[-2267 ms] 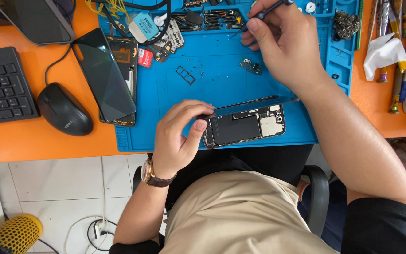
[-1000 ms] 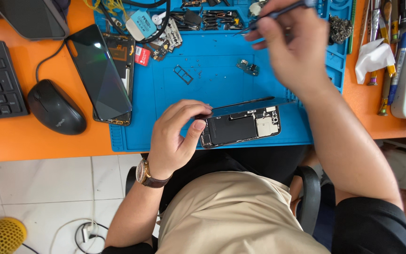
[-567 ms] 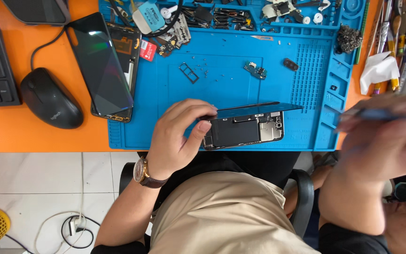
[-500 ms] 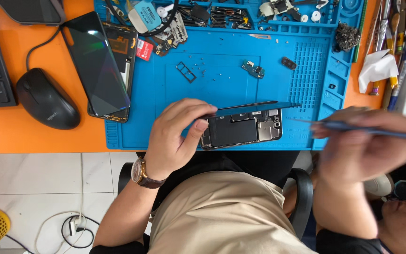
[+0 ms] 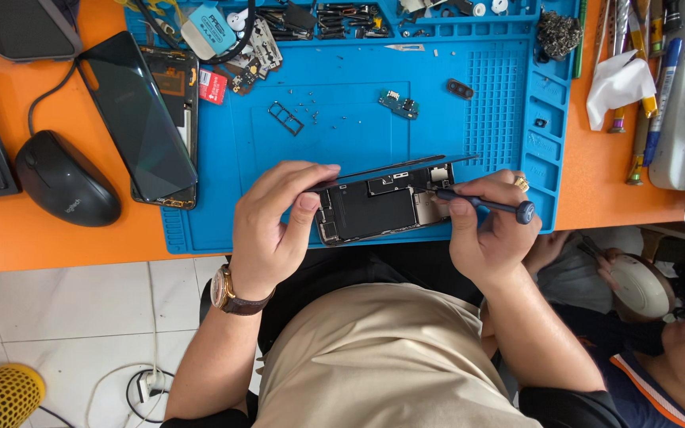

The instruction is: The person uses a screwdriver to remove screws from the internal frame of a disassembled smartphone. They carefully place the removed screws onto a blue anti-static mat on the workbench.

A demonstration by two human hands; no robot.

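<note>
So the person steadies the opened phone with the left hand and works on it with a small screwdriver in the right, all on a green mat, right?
Not quite: the mat is blue, not green, as the head view shows. The rest holds: the left hand steadies the opened phone, and the right hand works on it with a small screwdriver.

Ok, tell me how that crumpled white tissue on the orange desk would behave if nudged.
The crumpled white tissue would probably slide or flutter at the lightest touch: it looks thin and very light. It is likely floppy, given its soft folds. It rests against the pens and tools beside it, so a push may catch there rather than roll.
</note>
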